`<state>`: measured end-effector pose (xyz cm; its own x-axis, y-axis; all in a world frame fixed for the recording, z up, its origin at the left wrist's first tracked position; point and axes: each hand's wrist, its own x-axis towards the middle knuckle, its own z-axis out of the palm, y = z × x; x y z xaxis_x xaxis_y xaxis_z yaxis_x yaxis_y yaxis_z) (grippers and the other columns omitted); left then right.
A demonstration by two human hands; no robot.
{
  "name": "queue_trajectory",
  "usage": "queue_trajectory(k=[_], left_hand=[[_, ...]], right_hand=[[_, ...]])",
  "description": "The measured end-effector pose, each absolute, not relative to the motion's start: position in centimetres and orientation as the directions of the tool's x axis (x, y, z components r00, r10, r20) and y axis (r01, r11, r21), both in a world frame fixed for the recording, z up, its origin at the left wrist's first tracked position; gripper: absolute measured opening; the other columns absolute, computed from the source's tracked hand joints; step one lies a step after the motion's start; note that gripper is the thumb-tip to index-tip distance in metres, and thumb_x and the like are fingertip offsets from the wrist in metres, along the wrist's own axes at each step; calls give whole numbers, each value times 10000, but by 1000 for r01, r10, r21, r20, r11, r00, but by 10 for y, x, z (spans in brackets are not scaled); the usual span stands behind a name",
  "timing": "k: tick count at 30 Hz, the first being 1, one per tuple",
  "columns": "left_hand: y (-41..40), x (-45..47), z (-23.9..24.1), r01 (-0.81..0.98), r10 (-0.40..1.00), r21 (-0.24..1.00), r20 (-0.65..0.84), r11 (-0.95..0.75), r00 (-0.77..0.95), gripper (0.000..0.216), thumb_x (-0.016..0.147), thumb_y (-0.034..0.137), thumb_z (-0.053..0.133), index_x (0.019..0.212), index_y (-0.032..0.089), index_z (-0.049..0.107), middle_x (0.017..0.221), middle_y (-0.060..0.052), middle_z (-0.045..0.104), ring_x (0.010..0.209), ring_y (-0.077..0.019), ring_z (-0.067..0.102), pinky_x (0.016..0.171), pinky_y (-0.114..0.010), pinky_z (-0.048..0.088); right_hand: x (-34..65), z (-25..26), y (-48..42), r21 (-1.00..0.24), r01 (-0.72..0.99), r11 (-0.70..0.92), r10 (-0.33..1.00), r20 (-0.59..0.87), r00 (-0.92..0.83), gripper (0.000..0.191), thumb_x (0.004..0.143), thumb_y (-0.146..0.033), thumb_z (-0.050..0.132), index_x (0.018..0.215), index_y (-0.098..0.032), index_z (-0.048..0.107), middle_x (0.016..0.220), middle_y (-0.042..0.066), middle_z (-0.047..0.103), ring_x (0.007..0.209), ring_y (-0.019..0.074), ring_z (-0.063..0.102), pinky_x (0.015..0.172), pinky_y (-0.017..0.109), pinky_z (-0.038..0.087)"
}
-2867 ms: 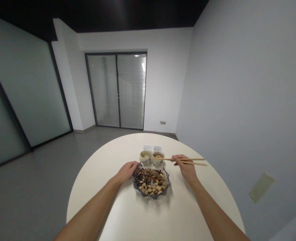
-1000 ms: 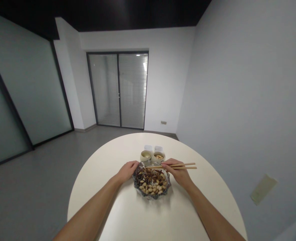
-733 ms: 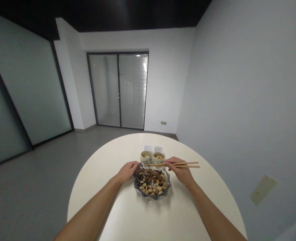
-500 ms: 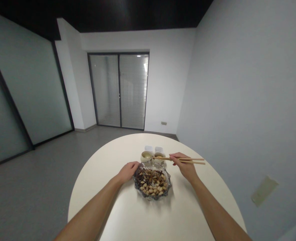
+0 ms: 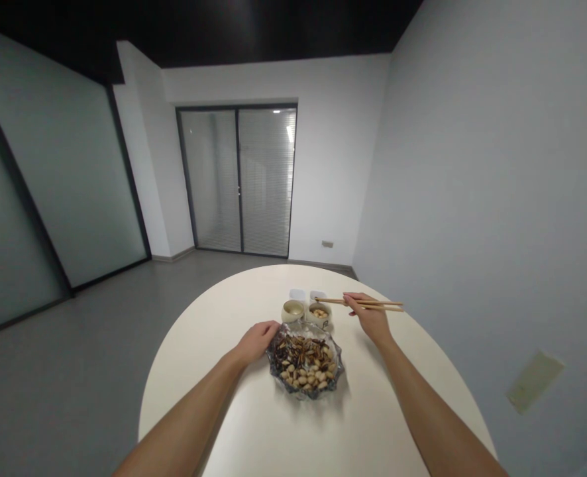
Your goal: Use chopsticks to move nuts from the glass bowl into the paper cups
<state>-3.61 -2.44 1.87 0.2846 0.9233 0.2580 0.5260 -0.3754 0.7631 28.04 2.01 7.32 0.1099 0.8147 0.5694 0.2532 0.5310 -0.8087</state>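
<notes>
My right hand (image 5: 368,315) is closed round a pair of wooden chopsticks (image 5: 380,305), pointing left. Their tips are over the right one of two small white dishes (image 5: 318,295); a small dark bit shows at the tips, too tiny to name. At the left rim of a clear scalloped glass bowl (image 5: 305,391), my left hand (image 5: 258,340) grips the edge, its fingertips partly hidden. Pistachios (image 5: 307,380) fill the near side of that bowl, with darker seeds (image 5: 298,348) behind them. Just past the bowl stand two small cups: the left cup (image 5: 285,315) and the right cup (image 5: 318,322), which contains several pale nuts.
A round cream table (image 5: 254,430) bears everything. The other white dish (image 5: 297,295) is behind the left cup. A plain wall (image 5: 472,199) rises close on the right, and glass doors (image 5: 238,179) stand across the room.
My right hand has lifted the chopsticks up and away; their tips moved from beside the left cup to over the right white dish. The left hand stays on the bowl.
</notes>
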Motion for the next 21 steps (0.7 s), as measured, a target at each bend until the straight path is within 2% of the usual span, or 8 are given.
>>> queue_trajectory(k=[10,21], left_hand=[[-26,-35,22,539,930,761,248,-361,272,505,950,511,336,925,189,725,937,-49,742,888,-226,632,820,-292,472],[-25,-34,20,532,926,761,258,-370,275,495,949,502,336,918,193,721,949,-44,747,898,-221,637,832,-284,468]], right_hand=[[277,56,31,-836,210,506,820,542,183,396,731,-532,740,880,-166,768,869,97,748,752,228,689,546,324,606],[280,53,26,-814,234,532,797,575,185,379,740,-531,734,869,-176,767,873,99,750,737,231,692,550,339,609]])
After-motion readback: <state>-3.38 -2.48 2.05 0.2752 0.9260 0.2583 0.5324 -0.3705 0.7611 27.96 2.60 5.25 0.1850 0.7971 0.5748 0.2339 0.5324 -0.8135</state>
